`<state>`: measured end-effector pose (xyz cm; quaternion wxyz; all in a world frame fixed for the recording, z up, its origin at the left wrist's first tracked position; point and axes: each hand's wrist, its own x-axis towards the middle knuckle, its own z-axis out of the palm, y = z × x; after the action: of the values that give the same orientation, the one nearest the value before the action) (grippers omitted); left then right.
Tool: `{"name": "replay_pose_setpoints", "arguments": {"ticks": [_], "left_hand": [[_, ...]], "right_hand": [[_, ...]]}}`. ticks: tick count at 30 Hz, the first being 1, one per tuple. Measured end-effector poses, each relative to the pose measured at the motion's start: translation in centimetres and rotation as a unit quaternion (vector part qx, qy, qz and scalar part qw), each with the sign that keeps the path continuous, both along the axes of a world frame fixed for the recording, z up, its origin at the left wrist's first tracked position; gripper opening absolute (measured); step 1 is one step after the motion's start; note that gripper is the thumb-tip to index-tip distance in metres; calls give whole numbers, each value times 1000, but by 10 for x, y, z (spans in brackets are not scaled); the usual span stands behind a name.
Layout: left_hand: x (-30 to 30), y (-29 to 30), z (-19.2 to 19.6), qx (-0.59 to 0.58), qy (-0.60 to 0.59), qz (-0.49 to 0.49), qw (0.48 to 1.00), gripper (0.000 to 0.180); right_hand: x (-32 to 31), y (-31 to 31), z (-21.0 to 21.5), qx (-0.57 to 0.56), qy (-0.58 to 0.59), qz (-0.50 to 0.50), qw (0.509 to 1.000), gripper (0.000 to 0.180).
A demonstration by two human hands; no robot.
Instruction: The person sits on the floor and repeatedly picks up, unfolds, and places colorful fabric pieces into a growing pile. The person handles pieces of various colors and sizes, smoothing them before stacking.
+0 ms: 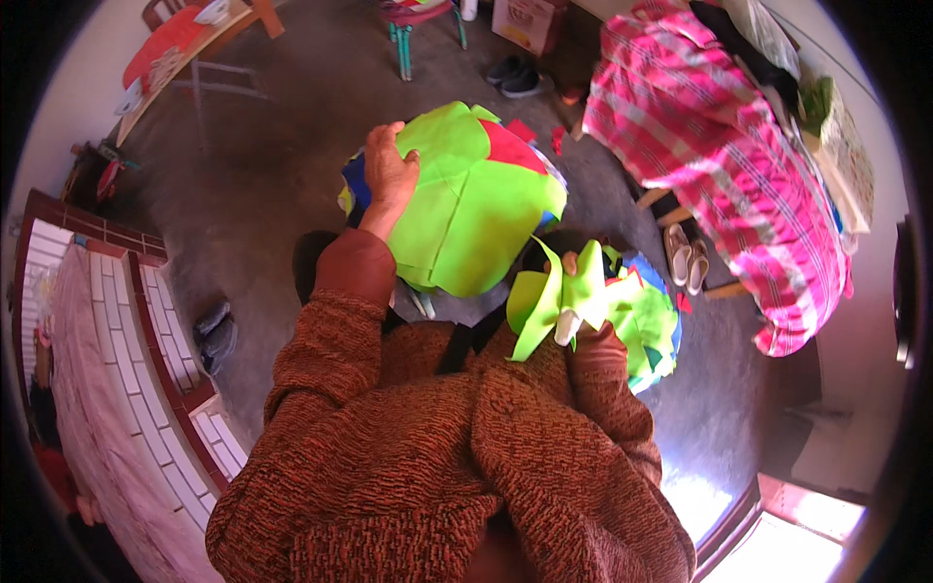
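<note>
In front of me a broad lime-green cloth sheet (466, 214) lies spread over a low heap, with seams or folds across it. Red cloth (513, 148) and blue cloth (358, 179) show at its edges. My left hand (391, 177) rests flat on the sheet's left side, thumb apart from the fingers. Close to my lap, on the right, my right hand (570, 262) is closed around loose lime-green cloth pieces (583, 289), which hide most of it. A small whitish tip sticks out below them; I cannot tell what it is.
More green, blue and red scraps (646, 325) are piled beside my right forearm. A pink plaid cloth (709, 146) covers furniture at right, with pale shoes (687, 258) beside it. Dark shoes (517, 78), a cardboard box (525, 24) and a stool (416, 15) stand farther off.
</note>
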<state>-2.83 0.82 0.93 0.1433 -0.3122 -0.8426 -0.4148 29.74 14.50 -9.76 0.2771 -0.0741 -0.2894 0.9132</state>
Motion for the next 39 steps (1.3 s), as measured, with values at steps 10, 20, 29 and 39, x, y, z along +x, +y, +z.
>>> {"name": "replay_pose_setpoints", "arguments": {"ticks": [10,20,29,39], "left_hand": [[158,-12,39,85,-333,-342,875,16],[184,-13,19,27,-354,-414,838,20],[170,-18,25,235,-605,-408,642,8],[164,-17,32,384,-707,-420,419,44]], "right_hand": [[-5,-13,53,13,71,98,993,45],[-8,-17,49,11,48,50,998,36],[-16,-15,55,29,114,81,990,31],[-15,-23,75,76,-20,72,994,63]]}}
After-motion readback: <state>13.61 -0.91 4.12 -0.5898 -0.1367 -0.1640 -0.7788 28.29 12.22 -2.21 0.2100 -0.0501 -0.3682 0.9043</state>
